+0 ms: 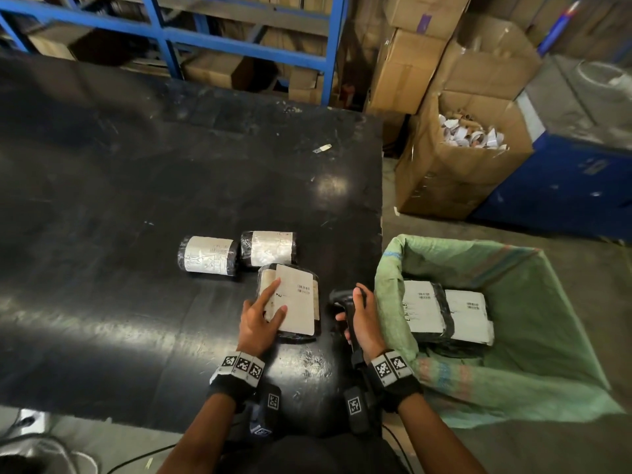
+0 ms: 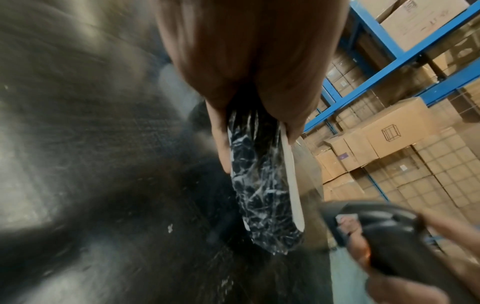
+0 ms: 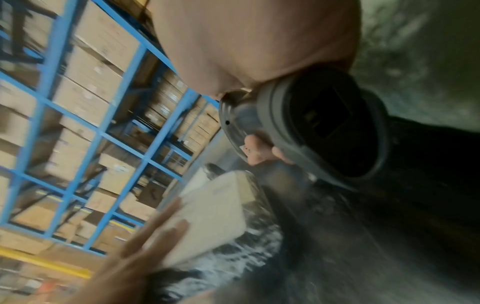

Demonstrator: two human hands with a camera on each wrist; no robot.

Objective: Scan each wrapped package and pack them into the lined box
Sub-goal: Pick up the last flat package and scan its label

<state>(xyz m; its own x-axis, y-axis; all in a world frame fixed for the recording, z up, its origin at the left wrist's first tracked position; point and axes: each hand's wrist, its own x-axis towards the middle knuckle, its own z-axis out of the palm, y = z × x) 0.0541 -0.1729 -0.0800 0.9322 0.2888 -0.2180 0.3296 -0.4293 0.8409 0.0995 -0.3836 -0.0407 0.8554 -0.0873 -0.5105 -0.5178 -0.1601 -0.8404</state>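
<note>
Three black-wrapped packages with white labels lie on the black table [image 1: 119, 186]. My left hand [image 1: 273, 302] grips the nearest package [image 1: 297, 302], fingers on its label; in the left wrist view this package [image 2: 259, 195] shows edge-on, pinched between thumb and fingers. Behind it lie two other packages [image 1: 207, 256] [image 1: 268, 248]. My right hand [image 1: 355, 309] holds a black barcode scanner [image 1: 343, 297] just right of the held package, its window [image 3: 337, 123] facing the label [image 3: 215, 209]. The box with the green woven liner [image 1: 513, 268] stands right of the table, two packages [image 1: 444, 313] inside.
An open cardboard box [image 1: 444, 172] full of paper scraps stands on the floor behind the lined box, a blue bin [image 1: 564, 172] beside it. Blue shelving [image 1: 239, 46] with cartons runs behind the table. A small paper scrap [image 1: 321, 148] lies on the table's far right.
</note>
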